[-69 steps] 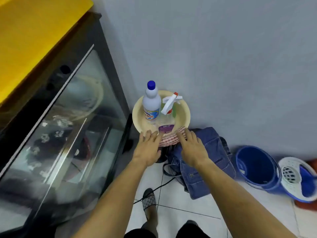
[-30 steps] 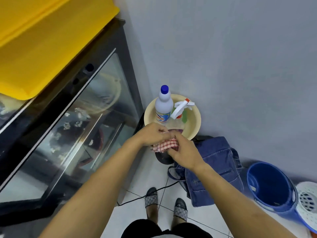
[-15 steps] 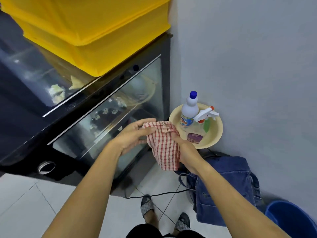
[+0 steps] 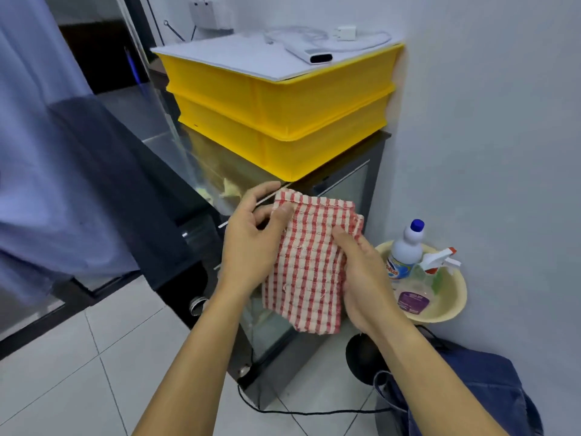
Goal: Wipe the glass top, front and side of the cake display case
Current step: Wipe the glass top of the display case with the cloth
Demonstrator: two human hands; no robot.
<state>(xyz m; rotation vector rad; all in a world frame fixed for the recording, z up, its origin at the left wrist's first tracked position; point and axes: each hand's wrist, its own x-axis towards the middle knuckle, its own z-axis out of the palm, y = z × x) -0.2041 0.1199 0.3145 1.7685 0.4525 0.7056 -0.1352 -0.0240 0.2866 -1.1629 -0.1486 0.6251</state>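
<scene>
centrally, a red-and-white checked cloth (image 4: pixel 309 262) is held up between both hands. the left hand (image 4: pixel 251 243) pinches its upper left corner with thumb and fingers; the right hand (image 4: pixel 366 278) grips its right edge, thumb on the front. behind the cloth stands the black-framed glass cake display case (image 4: pixel 355 187), carrying two stacked yellow crates (image 4: pixel 283 121) in the upper centre. at right of frame, a cream basin (image 4: pixel 452 297) holds a white bottle with a blue cap (image 4: pixel 407 250) and a spray bottle (image 4: pixel 435 272). a denim bag (image 4: pixel 490 398) lies lower right on the tiled floor.
</scene>
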